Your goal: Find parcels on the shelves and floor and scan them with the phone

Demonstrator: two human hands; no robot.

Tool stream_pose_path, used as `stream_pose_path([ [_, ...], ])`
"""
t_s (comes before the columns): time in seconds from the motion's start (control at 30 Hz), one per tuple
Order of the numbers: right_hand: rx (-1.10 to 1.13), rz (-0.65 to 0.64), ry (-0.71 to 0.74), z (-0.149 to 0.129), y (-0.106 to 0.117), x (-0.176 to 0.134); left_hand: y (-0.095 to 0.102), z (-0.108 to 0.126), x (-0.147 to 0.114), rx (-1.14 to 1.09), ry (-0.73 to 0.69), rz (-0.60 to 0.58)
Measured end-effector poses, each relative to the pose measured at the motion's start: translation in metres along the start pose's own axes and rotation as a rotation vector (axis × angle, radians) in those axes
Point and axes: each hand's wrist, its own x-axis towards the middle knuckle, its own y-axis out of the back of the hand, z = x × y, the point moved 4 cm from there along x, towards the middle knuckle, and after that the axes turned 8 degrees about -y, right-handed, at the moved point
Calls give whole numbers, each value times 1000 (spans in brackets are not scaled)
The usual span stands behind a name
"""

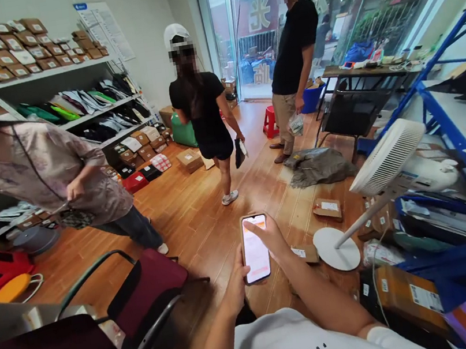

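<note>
A smartphone (256, 252) with a bright, mostly white screen is upright in front of my body. My left hand (235, 279) is closed around its lower left side, with the thumb at the screen's edge. My right hand (274, 237) grips the upper right side, fingers partly hidden behind the phone. Its thumb lies across the top of the screen, near an orange band. The text on the screen is too small to read.
A maroon chair (145, 292) stands at left, a white fan (337, 249) at right. Parcels fill the shelves (55, 70) and a blue rack (437, 109). Three people stand around: one left, one ahead, one near the glass door. A grey sack (319, 166) lies on the floor.
</note>
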Motion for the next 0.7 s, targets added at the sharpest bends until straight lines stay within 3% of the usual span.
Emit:
stream_pose_path([
  [0.1,71,17,-12,13,-36,37,46,16,25,27,7,-6],
  [0.2,153,-47,-72,27,-76,74,93,42,52,-42,54,-3],
  [0.27,184,-78,-119,32,-93,94,113,60,73,-137,93,-27],
  [0.33,218,-111,-175,36,-98,109,122,73,96,-234,144,-84],
  [0.4,316,-190,-228,39,-96,119,122,80,122,-253,201,-149],
  [0.5,545,-275,-252,46,-90,132,125,82,160,12,331,-207],
  [0.6,723,-182,-271,58,-67,146,128,79,194,325,478,-350],
  [0.7,892,34,-192,65,-7,132,110,65,224,548,508,-531],
])
